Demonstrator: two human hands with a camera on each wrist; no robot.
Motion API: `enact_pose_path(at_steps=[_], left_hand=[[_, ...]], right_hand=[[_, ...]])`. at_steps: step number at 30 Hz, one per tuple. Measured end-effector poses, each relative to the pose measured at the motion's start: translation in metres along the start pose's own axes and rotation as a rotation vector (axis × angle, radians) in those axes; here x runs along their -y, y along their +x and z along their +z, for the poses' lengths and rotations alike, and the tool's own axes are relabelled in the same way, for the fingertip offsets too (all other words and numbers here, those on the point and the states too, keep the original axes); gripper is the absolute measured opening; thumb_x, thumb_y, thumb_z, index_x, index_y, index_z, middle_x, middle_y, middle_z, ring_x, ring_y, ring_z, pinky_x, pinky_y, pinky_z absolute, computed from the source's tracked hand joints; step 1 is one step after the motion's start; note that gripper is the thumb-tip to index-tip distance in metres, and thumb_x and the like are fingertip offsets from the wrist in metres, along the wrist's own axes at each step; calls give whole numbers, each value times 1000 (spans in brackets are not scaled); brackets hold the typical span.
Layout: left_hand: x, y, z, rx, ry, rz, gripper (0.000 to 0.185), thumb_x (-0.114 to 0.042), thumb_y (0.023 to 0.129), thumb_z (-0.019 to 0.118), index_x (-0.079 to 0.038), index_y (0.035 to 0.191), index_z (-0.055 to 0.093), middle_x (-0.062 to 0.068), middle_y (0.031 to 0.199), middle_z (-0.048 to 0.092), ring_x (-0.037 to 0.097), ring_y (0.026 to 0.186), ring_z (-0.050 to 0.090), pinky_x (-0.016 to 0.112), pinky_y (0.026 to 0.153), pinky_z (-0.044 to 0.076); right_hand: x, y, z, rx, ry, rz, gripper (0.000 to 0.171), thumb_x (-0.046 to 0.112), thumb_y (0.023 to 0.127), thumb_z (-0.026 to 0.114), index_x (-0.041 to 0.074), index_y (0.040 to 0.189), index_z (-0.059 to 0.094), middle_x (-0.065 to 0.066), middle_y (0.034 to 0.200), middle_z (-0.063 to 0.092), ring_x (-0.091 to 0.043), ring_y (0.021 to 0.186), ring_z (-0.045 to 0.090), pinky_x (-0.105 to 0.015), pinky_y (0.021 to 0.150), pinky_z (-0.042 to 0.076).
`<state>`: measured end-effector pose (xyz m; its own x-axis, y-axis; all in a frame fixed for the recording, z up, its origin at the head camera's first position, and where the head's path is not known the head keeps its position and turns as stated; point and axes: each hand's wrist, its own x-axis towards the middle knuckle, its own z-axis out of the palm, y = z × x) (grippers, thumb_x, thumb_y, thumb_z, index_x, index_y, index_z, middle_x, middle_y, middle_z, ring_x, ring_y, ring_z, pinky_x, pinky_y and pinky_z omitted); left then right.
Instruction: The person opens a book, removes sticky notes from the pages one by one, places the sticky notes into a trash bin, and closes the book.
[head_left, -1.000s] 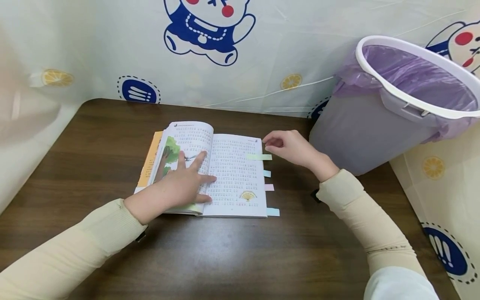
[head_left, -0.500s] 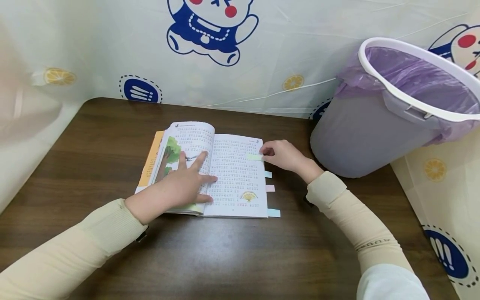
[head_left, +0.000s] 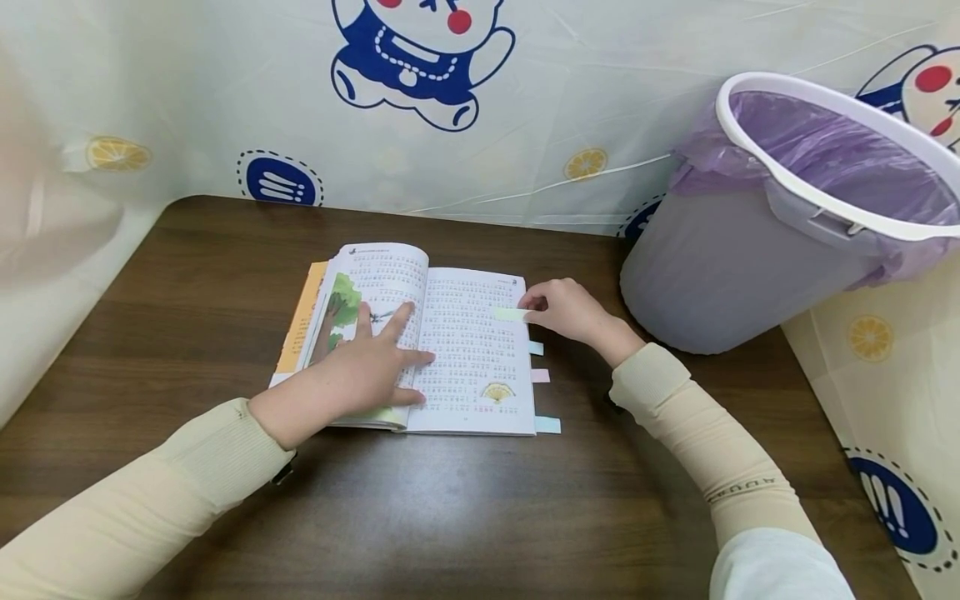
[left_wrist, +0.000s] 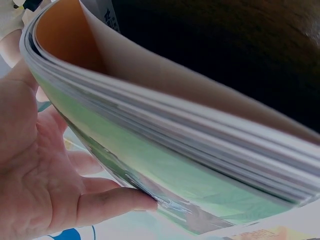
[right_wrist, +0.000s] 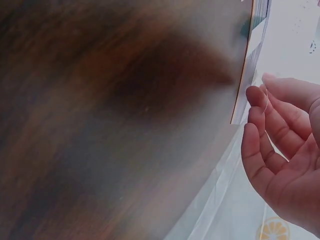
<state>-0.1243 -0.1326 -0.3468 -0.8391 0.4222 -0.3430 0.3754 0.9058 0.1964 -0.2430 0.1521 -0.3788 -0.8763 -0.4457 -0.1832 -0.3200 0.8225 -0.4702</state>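
Head view gives you the whole layout: your left hand lies flat with fingers spread on the left page of the open book, which sits mid-table, and your right hand is at the book's right edge, fingertips pinching the green sticky tab that juts from the top of the right page. Three more tabs stick out below it along the same edge.

From the left wrist view you see only the fanned page edges and the palm against them. On the right wrist view the fingers look loosely curved beside the book's corner; the tab itself is not clear there.

Just right of the book stands a grey bin with a purple liner, near your right forearm. A printed sheet hangs behind the table.
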Motion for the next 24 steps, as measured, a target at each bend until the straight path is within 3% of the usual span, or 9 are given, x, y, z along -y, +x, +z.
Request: enact_pose_path(at_steps=[20,24], left_hand=[[0,2,0,7,10,-9,58,-50,92,73,-26,144,63,26,168,8,76,135,6,78,87,45],[0,2,0,6,13,-3,58,-50,93,73,-25,144,63,26,168,7,76,135,6,75,86,48]], right_hand=[[-3,-7,0,-19,15,7,14,7,95,73,6,108,77,-7,93,69,-23,83,57,-33,73,49],[-4,-8,-1,-19,17,13,13,9,95,74,7,107,77,-6,89,69,-23,79,57,-32,70,48]])
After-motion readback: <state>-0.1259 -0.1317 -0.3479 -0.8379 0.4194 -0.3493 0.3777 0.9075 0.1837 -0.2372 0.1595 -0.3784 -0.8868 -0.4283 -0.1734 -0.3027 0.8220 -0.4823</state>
